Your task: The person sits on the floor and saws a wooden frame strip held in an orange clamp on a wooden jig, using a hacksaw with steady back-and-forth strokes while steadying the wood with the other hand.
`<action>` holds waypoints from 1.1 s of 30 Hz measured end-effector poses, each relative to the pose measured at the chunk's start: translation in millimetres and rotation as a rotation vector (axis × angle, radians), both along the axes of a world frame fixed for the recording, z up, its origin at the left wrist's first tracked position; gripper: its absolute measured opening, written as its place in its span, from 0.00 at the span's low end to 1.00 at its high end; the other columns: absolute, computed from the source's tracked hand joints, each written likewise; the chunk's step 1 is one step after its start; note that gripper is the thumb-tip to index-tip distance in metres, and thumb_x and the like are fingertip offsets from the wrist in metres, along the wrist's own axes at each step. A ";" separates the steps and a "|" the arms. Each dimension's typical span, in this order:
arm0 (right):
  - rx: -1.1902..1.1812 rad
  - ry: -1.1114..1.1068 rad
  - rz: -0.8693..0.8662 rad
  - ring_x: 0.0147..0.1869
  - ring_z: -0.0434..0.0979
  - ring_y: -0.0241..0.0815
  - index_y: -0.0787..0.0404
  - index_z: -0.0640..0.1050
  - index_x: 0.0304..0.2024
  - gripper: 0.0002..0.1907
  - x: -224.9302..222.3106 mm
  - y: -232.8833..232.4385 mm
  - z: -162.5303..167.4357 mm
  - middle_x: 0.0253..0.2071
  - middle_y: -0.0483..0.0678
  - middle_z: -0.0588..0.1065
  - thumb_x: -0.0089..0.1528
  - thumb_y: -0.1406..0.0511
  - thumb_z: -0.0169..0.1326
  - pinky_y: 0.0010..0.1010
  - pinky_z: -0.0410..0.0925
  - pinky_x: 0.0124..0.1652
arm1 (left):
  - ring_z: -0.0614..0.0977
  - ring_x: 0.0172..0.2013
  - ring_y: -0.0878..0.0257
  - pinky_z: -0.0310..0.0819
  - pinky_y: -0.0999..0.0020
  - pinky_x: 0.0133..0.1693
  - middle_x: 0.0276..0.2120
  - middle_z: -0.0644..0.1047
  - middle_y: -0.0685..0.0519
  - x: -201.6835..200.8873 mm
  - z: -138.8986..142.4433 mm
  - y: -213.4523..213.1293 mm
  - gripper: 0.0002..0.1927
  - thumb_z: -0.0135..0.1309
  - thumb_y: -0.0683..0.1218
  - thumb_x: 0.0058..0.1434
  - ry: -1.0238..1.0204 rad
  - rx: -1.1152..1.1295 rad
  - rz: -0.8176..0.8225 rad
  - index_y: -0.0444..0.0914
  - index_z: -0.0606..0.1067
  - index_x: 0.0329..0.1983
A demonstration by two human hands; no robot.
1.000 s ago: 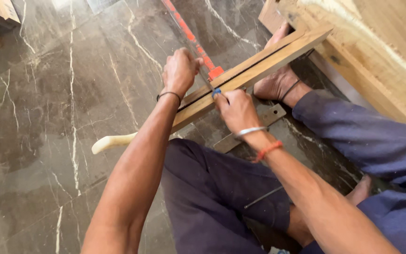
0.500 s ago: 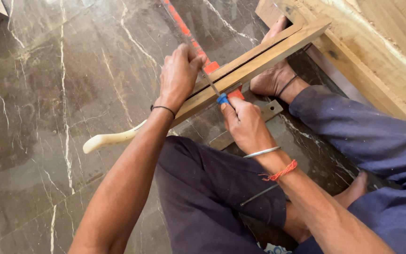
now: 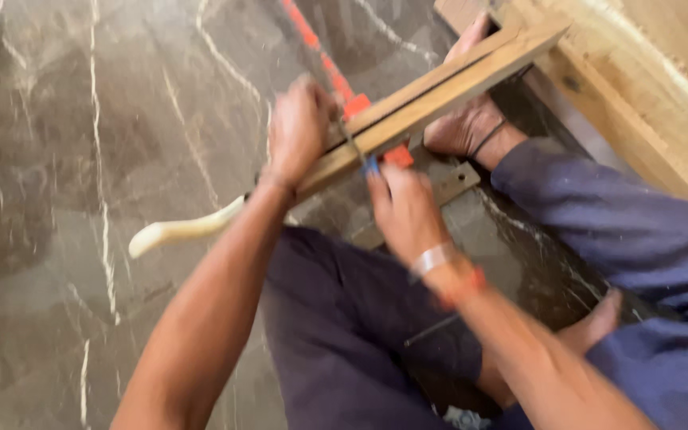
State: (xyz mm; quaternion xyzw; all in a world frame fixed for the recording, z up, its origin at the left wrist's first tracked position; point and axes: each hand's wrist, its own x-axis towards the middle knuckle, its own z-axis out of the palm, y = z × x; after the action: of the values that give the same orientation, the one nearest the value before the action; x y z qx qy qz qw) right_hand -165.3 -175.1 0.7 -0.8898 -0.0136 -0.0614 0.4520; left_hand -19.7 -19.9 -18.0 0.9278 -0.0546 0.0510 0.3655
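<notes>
A long wooden strip [image 3: 439,95] lies aslant across the dark marble floor [image 3: 57,159], its upper end running toward the light wooden frame [image 3: 639,72] at the floor's top right edge. It seems made of two slats with a dark gap between, laid flat so that its top face is open to the hands.

The left hand [image 3: 300,127] is closed over the strip's lower end and presses it down, which looks meant to keep it from sliding. The right hand [image 3: 404,207] sits just below the strip, fingers pinched together on a thin tool with a blue tip [image 3: 369,165] that meets the strip's near edge; motion blur hides the exact grip. A bare foot [image 3: 467,127] rests against the strip beyond the hands, likely as a second brace.

An orange-red bar [image 3: 320,48] passes under the strip and on toward the floor's top edge. A pale curved handle [image 3: 181,231] lies on the floor left of the left forearm. A short flat board [image 3: 447,187] lies under the right hand.
</notes>
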 end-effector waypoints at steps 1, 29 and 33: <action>0.009 0.011 -0.004 0.35 0.77 0.67 0.67 0.76 0.33 0.16 18.2 5.6 -2.9 0.28 0.65 0.74 0.69 0.61 0.49 0.51 0.66 0.34 | 0.85 0.36 0.47 0.76 0.51 0.39 0.30 0.83 0.46 10.7 2.7 2.9 0.14 0.58 0.54 0.63 0.061 -0.001 0.024 0.38 0.78 0.32; -0.006 -0.061 0.023 0.34 0.76 0.66 0.67 0.76 0.28 0.19 5.1 -8.5 -6.7 0.27 0.64 0.74 0.68 0.60 0.48 0.50 0.65 0.33 | 0.84 0.37 0.42 0.75 0.46 0.40 0.31 0.82 0.42 -6.7 -9.8 -8.8 0.16 0.58 0.58 0.61 0.063 0.047 0.057 0.40 0.78 0.32; 0.044 0.130 -0.042 0.32 0.76 0.66 0.68 0.77 0.29 0.19 25.9 0.1 -1.9 0.26 0.65 0.74 0.67 0.59 0.50 0.49 0.66 0.33 | 0.85 0.39 0.45 0.76 0.49 0.42 0.31 0.82 0.43 16.0 5.2 0.1 0.20 0.59 0.60 0.62 0.169 0.075 0.018 0.39 0.78 0.30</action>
State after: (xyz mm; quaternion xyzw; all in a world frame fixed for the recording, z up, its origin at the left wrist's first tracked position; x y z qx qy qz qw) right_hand -139.4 -175.0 -1.2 -0.8817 0.0358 -0.0132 0.4702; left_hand -3.7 -19.9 -12.7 0.9423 -0.0170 -0.0261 0.3334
